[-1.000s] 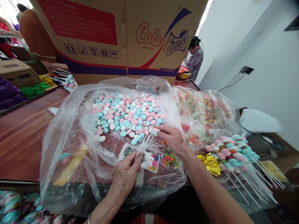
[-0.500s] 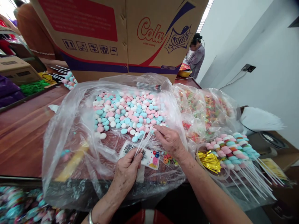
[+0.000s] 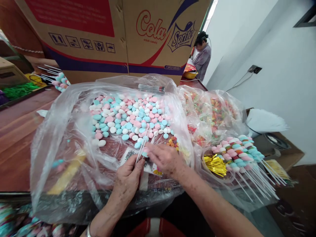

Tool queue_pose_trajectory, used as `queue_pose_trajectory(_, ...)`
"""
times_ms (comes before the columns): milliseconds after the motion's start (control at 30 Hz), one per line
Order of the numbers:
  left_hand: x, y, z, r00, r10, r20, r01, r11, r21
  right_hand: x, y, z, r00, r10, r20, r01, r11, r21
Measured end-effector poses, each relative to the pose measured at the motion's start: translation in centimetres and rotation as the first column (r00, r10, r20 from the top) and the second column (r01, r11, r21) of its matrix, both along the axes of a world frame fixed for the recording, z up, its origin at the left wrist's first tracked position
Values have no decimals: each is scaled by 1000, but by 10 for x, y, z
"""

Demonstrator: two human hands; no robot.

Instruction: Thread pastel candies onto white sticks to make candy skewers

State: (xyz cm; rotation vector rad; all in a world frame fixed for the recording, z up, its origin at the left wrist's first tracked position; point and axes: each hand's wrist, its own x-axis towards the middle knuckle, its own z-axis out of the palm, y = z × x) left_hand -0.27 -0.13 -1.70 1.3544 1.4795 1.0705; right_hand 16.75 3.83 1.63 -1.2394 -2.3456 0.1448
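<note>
Pinching the white sticks (image 3: 139, 154), the left hand (image 3: 128, 179) holds; the right hand (image 3: 164, 158) has drawn closer, fingers grasping a blue candy (image 3: 144, 153).

Thin white sticks (image 3: 140, 152) (bunched, upright)

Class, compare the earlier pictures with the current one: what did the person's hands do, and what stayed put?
The right hand drew back from the candy pile toward the left hand, pinching a blue candy at the sticks. The left hand stayed closed on the sticks; the finished skewers stayed put.
</note>
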Motion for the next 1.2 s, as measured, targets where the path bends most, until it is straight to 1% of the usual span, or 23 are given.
queue_pose_trajectory(33, 0, 0, 0, 1000, -23, 19, 23, 999, -22, 9, 4, 6, 996, -63, 69, 66, 997, -39)
queue_pose_trajectory(67, 0, 0, -1, 998, -44, 38, 46, 998, -43, 19, 9, 12, 974, -155, 167, 169, 983, -72)
queue_pose_trajectory(100, 0, 0, -1, 997, -56, 52, 58, 997, -57, 30, 14, 17, 932, -225, 285, 261, 960, -97)
queue_pose_trajectory(167, -1, 0, -2, 997, -56, 52, 60, 996, -63, 49, 24, 22, 889, -253, 382, 320, 940, -120)
queue_pose_trajectory(267, -1, 1, -5, 997, -65, 37, 67, 996, -57, 62, 32, 18, 870, -206, 447, 304, 939, -161)
queue_pose_trajectory(333, -2, 1, -6, 997, -76, 31, 78, 996, -52, 59, 34, 13, 871, -170, 461, 282, 941, -186)
queue_pose_trajectory(433, -2, 1, -6, 996, -88, 20, 89, 995, -51, 51, 34, 8, 891, -143, 431, 256, 942, -217)
queue_pose_trajectory(533, -2, 0, -4, 996, -94, 7, 95, 994, -60, 49, 35, 8, 928, -138, 347, 237, 936, -260)
queue_pose_trajectory(600, -2, 0, -3, 995, -101, -12, 100, 993, -67, 51, 35, 7, 955, -150, 255, 225, 928, -296)
queue_pose_trajectory(700, -1, 1, 0, 992, -115, -55, 113, 993, -47, 52, 35, 5, 980, -197, 40, 198, 915, -352)
queue_pose_trajectory(767, 1, 2, 4, 988, -131, -85, 129, 991, -24, 51, 36, 2, 958, -247, -143, 174, 902, -395)
queue_pose_trajectory(833, 2, 2, 7, 982, -146, -119, 147, 989, -2, 49, 35, -2, 896, -303, -324, 135, 882, -452)
queue_pose_trajectory(900, 4, 2, 10, 976, -150, -160, 156, 987, 23, 45, 34, -5, 806, -357, -472, 81, 856, -511)
queue_pose_trajectory(967, 5, 1, 11, 969, -148, -199, 161, 986, 53, 41, 32, -8, 709, -404, -578, 25, 833, -552)
queue_pose_trajectory(1067, 6, 1, 9, 960, -141, -241, 160, 985, 64, 35, 29, -9, 582, -451, -676, -43, 814, -580)
queue_pose_trajectory(1200, 6, 1, 7, 963, -121, -241, 139, 989, 57, 29, 27, -10, 458, -490, -742, -78, 809, -583)
